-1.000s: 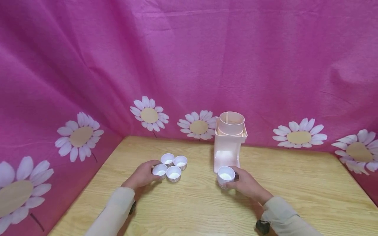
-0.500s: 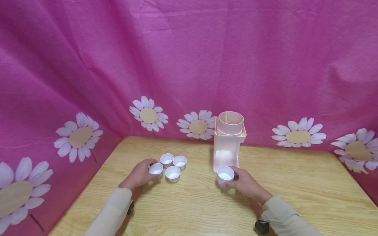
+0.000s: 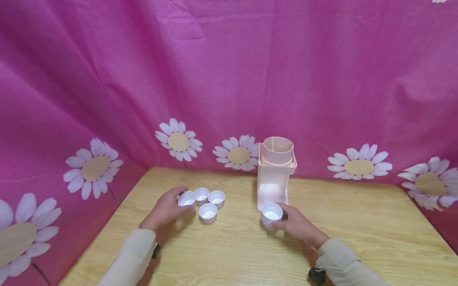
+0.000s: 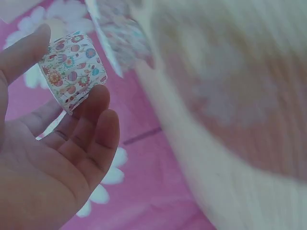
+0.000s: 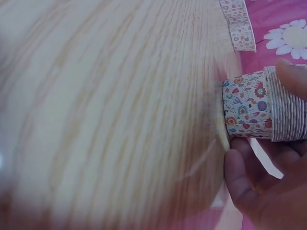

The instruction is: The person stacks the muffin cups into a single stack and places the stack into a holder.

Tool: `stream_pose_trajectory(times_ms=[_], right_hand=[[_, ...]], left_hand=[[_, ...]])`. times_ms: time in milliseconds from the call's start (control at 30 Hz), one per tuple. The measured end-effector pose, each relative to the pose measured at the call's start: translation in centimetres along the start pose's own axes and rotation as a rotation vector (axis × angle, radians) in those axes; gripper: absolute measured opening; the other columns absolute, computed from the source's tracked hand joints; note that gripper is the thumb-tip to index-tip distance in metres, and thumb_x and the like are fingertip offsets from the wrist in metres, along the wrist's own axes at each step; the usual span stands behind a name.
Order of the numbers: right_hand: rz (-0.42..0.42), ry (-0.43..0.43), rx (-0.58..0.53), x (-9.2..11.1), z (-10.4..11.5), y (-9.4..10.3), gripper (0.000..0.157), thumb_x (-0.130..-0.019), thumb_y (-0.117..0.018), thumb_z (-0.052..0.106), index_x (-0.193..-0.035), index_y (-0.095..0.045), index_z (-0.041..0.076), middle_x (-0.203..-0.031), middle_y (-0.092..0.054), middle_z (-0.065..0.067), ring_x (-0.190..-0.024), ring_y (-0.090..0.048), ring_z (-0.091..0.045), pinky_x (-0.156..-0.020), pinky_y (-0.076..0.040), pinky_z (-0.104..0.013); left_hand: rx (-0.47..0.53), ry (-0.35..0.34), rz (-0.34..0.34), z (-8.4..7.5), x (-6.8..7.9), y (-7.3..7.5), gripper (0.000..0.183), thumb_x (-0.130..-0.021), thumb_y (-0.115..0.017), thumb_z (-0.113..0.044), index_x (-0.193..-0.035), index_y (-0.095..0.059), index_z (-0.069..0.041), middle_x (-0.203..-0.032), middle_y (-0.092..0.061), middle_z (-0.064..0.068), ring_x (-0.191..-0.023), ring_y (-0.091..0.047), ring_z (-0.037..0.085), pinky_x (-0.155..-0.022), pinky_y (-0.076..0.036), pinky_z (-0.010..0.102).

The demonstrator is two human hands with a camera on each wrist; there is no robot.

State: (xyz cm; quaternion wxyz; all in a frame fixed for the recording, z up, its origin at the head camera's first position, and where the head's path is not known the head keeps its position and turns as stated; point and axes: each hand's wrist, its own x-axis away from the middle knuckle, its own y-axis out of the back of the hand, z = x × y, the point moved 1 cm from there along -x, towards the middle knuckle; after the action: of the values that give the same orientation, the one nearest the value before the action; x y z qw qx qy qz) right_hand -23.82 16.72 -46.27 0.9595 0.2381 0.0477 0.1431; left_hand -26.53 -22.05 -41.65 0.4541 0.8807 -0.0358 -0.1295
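Left of the pink holder point(image 3: 274, 174), the half-closed left hand point(image 3: 165, 208) pinches one cup point(image 4: 74, 71) between thumb and fingers; in front of it, the right hand point(image 3: 299, 225) curls round a nested cup stack point(image 5: 263, 106).

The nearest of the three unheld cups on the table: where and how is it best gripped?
Probably opposite sides of its outer wall, just below the rim, approached from the near right. The nearest cup stands upright, mouth up, its near and right sides unobstructed; the other two cups sit behind it, and the left hand holds another cup to its left.
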Motion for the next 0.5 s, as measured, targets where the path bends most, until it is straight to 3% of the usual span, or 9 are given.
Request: stream_pose_trajectory(times_ms=[100,300,500], right_hand=[[-0.005,-0.018,-0.005,0.0,-0.1,-0.3,0.061,-0.076,-0.080,0.013,-0.132,-0.058,0.003,-0.116,-0.069,-0.013,-0.101,-0.061,-0.017,-0.095,-0.048,-0.037],[0.008,-0.020,-0.017,0.0,-0.5,-0.5,0.061,-0.077,-0.081,0.015,-0.132,-0.057,0.002,-0.114,-0.069,-0.013,-0.100,-0.061,-0.017,-0.094,-0.047,-0.036],[-0.010,-0.026,-0.002,-0.1,-0.3,-0.2,0.060,-0.077,-0.081,0.016,-0.131,-0.059,0.006,-0.117,-0.069,-0.011,-0.107,-0.061,-0.020,-0.100,-0.047,-0.044]], left_hand=[[-0.001,-0.065,0.001,-1.0,-0.1,-0.1,0.058,-0.076,-0.083,-0.024,-0.125,-0.063,-0.002,-0.123,-0.066,0.016,-0.113,-0.062,0.032,-0.096,-0.050,0.047],[0.030,-0.078,0.019,-3.3,-0.4,-1.1,0.057,-0.075,-0.085,-0.024,-0.126,-0.064,-0.005,-0.124,-0.066,0.013,-0.112,-0.061,0.028,-0.094,-0.052,0.044],[0.082,-0.128,0.053,-6.7,-1.1,-2.2,0.060,-0.075,-0.086,-0.020,-0.128,-0.063,-0.006,-0.129,-0.064,0.011,-0.110,-0.062,0.026,-0.089,-0.056,0.043]])
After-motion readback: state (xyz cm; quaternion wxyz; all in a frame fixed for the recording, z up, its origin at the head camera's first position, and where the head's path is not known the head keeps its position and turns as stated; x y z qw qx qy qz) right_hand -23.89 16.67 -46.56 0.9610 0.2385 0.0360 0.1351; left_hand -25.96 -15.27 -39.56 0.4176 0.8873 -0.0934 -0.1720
